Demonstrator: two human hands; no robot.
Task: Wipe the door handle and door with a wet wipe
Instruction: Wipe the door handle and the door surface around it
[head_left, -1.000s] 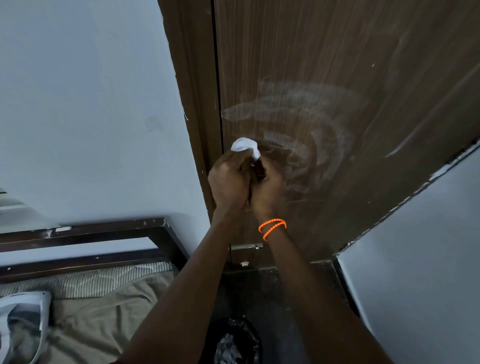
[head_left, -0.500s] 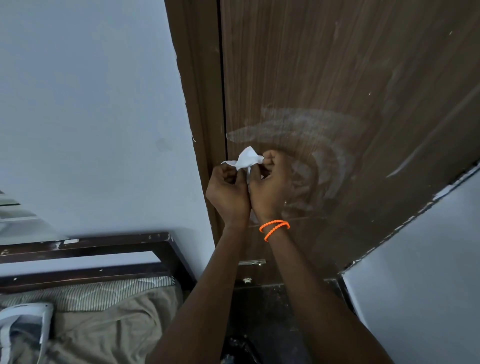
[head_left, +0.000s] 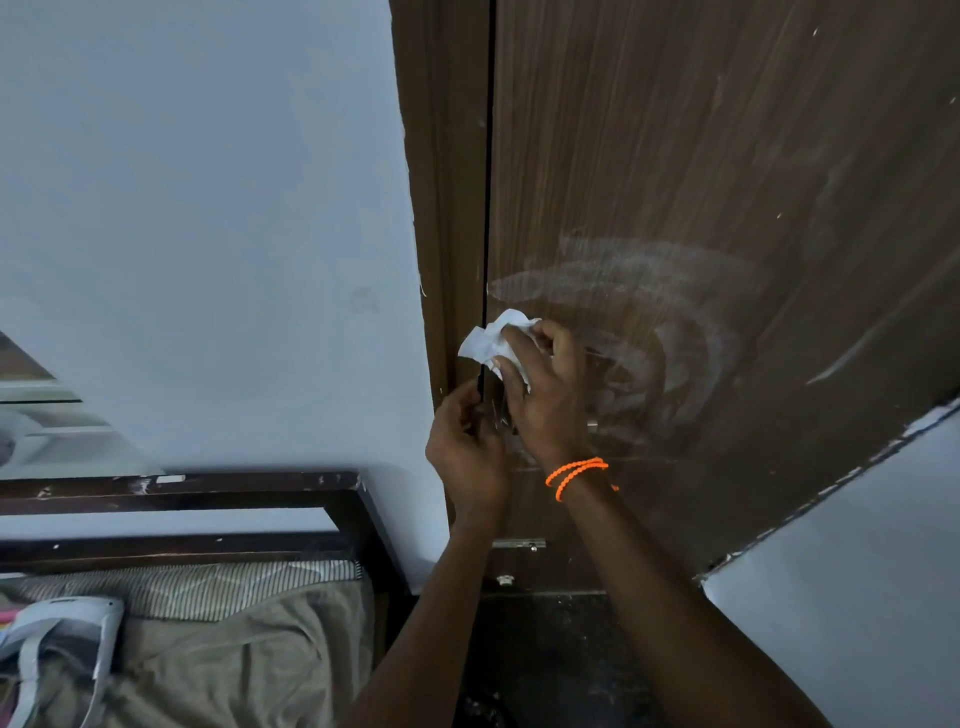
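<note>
A brown wood-grain door (head_left: 701, 156) fills the upper right, with whitish damp smears in arcs across its middle. My right hand (head_left: 540, 395), with orange bands at the wrist, is shut on a crumpled white wet wipe (head_left: 488, 340) held against the door's left edge. My left hand (head_left: 465, 447) sits just below and left of it, fingers curled near the edge of the door. The door handle is hidden behind my hands; only a small metal bit (head_left: 592, 427) shows.
A brown door frame (head_left: 447, 208) borders a pale wall (head_left: 208, 208) on the left. A dark bed frame (head_left: 182, 493) with a tan cover (head_left: 218, 660) lies lower left. A small latch (head_left: 519, 544) is low on the door. Dark floor lies below.
The wipe was pinched between both hands; now the right hand alone holds it, opened out more, while the left hand has dropped slightly lower and apart.
</note>
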